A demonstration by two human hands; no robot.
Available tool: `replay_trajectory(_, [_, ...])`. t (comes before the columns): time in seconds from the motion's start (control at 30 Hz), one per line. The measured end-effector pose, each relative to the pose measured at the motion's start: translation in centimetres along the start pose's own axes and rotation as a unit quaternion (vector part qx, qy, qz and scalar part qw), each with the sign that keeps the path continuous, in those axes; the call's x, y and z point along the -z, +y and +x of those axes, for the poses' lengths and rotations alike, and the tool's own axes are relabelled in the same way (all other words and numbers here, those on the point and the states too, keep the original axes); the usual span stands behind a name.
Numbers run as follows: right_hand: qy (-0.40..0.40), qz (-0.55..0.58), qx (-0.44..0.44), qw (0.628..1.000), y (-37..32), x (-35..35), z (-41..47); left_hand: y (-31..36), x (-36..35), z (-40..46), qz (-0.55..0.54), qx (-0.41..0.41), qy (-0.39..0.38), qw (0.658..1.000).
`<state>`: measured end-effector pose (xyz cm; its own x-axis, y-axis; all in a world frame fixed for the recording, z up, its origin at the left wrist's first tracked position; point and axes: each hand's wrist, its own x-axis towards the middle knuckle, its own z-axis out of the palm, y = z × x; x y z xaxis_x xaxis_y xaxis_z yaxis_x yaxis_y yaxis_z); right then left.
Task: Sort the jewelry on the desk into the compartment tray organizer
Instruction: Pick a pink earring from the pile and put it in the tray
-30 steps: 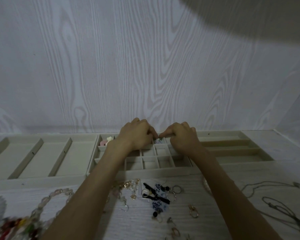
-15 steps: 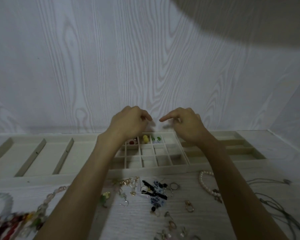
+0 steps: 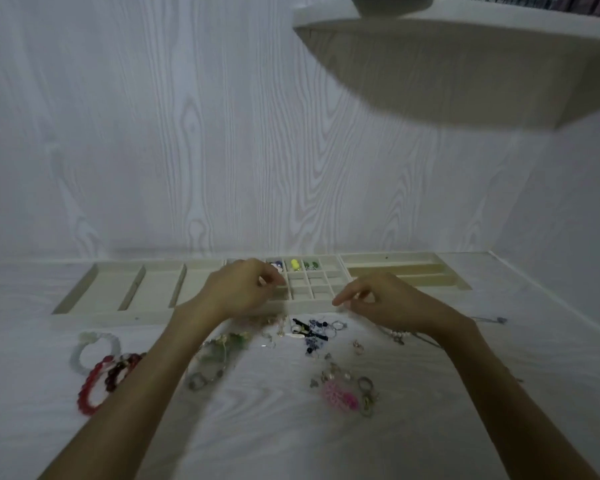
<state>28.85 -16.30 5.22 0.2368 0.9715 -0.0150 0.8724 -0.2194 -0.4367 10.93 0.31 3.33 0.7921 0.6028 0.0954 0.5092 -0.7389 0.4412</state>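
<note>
Two hands (image 3: 243,289) above tray (image 3: 118,317)

No text, label, brand, number or sign can be read anywhere in this view. The pale beige compartment tray organizer (image 3: 201,317) shows only plain walls and dividers, and the white wood-grain counter (image 3: 291,438) in front of it carries no lettering. The white shelf (image 3: 465,64) above the tray is also unmarked as far as the dim, blurred picture allows.
</note>
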Motion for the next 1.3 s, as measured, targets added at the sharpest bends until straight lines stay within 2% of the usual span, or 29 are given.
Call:
replay_trajectory(0.13, [-0.030, -0.014, -0.014, 0.999, 0.5, -2.2, -3.0, 0.6, -2.4, -3.8, -0.041, -0.035, -0.043, 0.998])
replay_trajectory(0.3, [0.006, -0.006, -0.021, 1.000, 1.2, -5.1, -5.8, 2.1, -4.6, -6.5, -0.100, -0.062, -0.063, 0.991])
replay_trajectory(0.47, [0.069, -0.019, 0.001, 0.997, 1.0, -7.6, -8.3, 3.4, -5.6, -7.9, -0.025, -0.090, -0.056, 0.994])
replay_trajectory(0.67, [0.158, -0.113, -0.003, 0.981, 0.6, -9.1, -9.3, 5.3, -6.0, -8.0, 0.006, -0.154, -0.083, 0.985])
replay_trajectory(0.87, [0.179, -0.106, -0.002, 0.978, 0.2, -9.3, -9.7, 5.7, -7.3, -8.0, 0.026, -0.166, -0.082, 0.982])
replay_trajectory(1.1, [0.199, 0.018, -0.015, 0.980, -0.1, -9.2, -9.2, 5.7, -7.3, -7.9, -0.029, -0.134, -0.046, 0.989])
replay_trajectory(1.3, [0.233, 0.195, -0.041, 0.952, -0.5, -8.3, -7.8, 5.2, -6.3, -7.1, -0.091, -0.108, -0.015, 0.990])
